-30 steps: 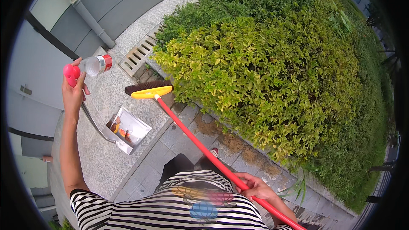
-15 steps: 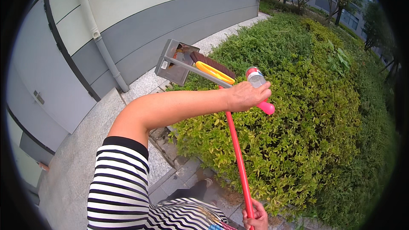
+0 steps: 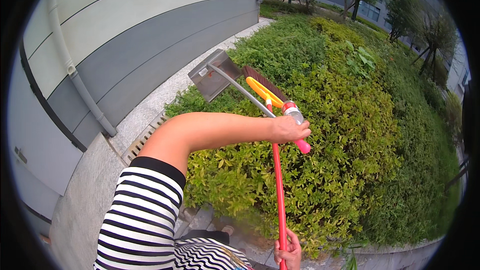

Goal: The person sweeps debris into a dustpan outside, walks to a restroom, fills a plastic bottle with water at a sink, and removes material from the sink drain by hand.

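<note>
The boxy grey dustpan (image 3: pixel 212 84) and clear bottle (image 3: pixel 293 113) hang over the leafy hedge (image 3: pixel 330 145), gripped in my left hand (image 3: pixel 289 129); my right hand (image 3: pixel 290 255) grips the red-poled broom (image 3: pixel 278 170). Left, pale stone paving (image 3: pixel 80 215); far left, a banded wall (image 3: pixel 185 45).

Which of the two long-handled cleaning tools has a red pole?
The broom, held in the right hand: its pole is red, while the dustpan has a grey handle.

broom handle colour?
Red: the broom handle shows best in the head view.
</note>
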`<move>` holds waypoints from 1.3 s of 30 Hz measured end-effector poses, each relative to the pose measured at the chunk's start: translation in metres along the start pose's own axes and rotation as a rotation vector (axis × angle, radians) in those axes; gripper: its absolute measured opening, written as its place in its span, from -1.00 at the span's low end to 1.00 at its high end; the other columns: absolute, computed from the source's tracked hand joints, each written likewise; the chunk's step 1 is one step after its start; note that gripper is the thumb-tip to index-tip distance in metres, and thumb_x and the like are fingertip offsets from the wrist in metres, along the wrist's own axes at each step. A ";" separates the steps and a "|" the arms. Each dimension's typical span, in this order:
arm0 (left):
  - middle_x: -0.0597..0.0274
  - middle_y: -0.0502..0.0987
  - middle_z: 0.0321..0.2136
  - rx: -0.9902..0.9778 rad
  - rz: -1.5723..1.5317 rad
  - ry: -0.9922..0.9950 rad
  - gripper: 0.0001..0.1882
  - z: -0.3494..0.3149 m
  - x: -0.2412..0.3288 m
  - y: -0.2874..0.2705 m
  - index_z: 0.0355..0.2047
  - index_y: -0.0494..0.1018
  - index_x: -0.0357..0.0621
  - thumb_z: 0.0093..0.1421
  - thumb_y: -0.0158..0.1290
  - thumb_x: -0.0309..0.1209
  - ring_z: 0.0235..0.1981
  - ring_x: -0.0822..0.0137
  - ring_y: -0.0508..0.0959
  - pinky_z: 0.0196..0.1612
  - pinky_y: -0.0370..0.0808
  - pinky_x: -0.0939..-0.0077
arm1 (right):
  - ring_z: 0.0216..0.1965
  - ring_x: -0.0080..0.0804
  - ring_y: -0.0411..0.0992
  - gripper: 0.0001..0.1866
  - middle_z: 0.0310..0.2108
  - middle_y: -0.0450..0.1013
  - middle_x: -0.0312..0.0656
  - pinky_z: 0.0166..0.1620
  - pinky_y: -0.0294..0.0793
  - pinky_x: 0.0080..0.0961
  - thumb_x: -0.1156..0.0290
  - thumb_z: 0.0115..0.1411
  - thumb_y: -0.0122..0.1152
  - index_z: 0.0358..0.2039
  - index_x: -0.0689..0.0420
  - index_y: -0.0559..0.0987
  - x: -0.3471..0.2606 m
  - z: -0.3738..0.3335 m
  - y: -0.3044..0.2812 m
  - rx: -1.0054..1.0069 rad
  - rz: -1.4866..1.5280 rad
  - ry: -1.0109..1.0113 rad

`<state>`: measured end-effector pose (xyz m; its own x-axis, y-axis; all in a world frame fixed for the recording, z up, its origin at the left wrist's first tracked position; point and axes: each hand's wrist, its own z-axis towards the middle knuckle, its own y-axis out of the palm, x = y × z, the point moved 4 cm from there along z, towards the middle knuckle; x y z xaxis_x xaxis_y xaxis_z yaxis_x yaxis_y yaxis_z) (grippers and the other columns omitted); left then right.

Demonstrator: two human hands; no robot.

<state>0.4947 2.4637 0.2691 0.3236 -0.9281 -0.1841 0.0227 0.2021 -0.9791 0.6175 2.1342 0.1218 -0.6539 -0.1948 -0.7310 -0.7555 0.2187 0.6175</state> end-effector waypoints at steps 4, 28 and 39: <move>-0.06 0.30 -0.23 -0.003 -0.045 0.086 -0.69 0.010 0.014 0.017 -0.25 0.19 -0.30 0.00 0.01 -0.58 -0.49 0.05 0.55 -0.51 0.51 0.20 | -0.68 -0.60 0.32 -0.20 -0.46 0.41 -0.14 -0.64 0.29 -0.72 0.82 -0.22 0.08 0.16 0.22 0.26 0.009 0.034 0.040 -0.194 -0.139 0.159; 0.05 0.51 -0.17 0.660 -0.083 -1.179 -0.55 -0.470 0.118 -0.173 0.01 0.30 -0.09 0.10 0.13 -0.47 -0.20 0.11 0.56 -0.14 0.47 0.38 | -0.80 -0.55 0.22 -0.18 -0.51 0.36 0.01 -0.78 0.21 -0.65 0.80 -0.29 0.01 0.14 0.25 0.23 -0.052 0.026 0.037 -0.364 -0.206 0.365; 0.02 0.49 -0.13 0.657 -0.225 -1.959 -0.52 -0.744 0.393 -0.073 -0.01 0.32 -0.17 0.07 0.19 -0.40 -0.16 0.07 0.52 -0.10 0.43 0.33 | -0.88 -0.40 0.19 -0.24 -0.53 0.35 0.21 -0.84 0.21 -0.61 0.59 -0.32 0.03 0.04 0.51 0.24 0.077 0.014 0.283 -0.850 -0.559 0.648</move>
<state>-0.0833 1.8519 0.2045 0.6095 0.4468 0.6550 0.3109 0.6252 -0.7158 0.3535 2.1943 0.2366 0.0580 -0.5588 -0.8273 -0.5658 -0.7011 0.4339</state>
